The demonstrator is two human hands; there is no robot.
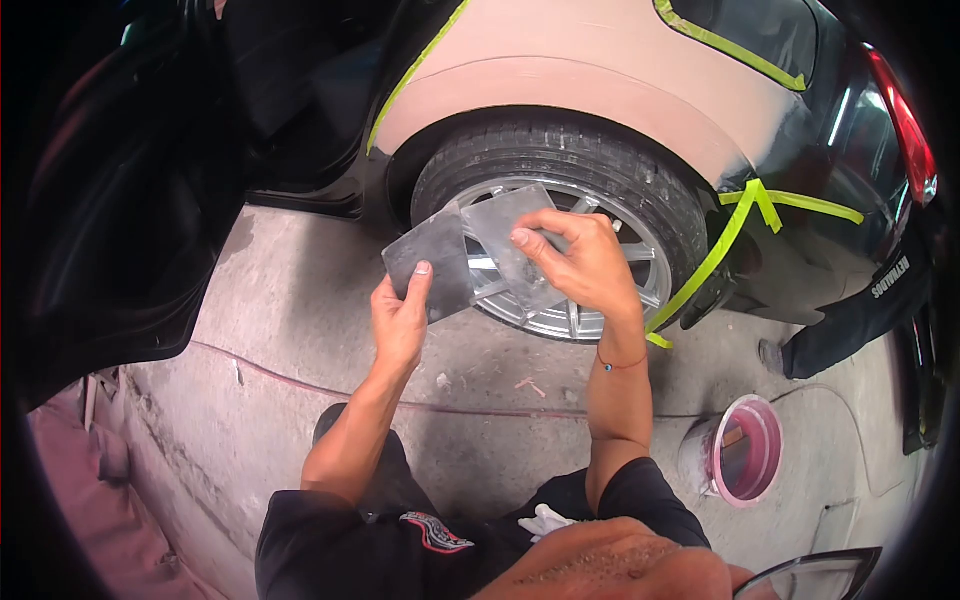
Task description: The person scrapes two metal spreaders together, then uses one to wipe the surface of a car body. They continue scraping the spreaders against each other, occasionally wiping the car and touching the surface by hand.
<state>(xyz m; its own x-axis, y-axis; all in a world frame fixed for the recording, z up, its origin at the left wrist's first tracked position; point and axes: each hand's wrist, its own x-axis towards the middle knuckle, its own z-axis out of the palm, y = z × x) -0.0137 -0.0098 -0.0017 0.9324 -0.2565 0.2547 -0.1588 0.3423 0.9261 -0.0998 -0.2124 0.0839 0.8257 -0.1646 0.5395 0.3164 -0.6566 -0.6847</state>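
My left hand (398, 318) pinches a dark grey square sheet (432, 255), which looks like sandpaper, with the thumb lying flat on its face. Closed on a lighter grey, smudged sheet (500, 235) is my right hand (588, 262), thumb and forefinger meeting near its upper part. The two sheets are held side by side, their near edges meeting or slightly overlapping in this view. Behind them is the silver wheel (640, 265) of a car, inside its black tyre (560, 150). The fingers behind both sheets are hidden.
Above the wheel is a pinkish, matt car panel (580, 60) edged with yellow-green masking tape (720, 255). An opened car door (110, 220) stands left. A pink-lined bucket (765, 450) sits right, near a person's dark-clothed leg (850, 325). A hose (470, 410) crosses the concrete floor.
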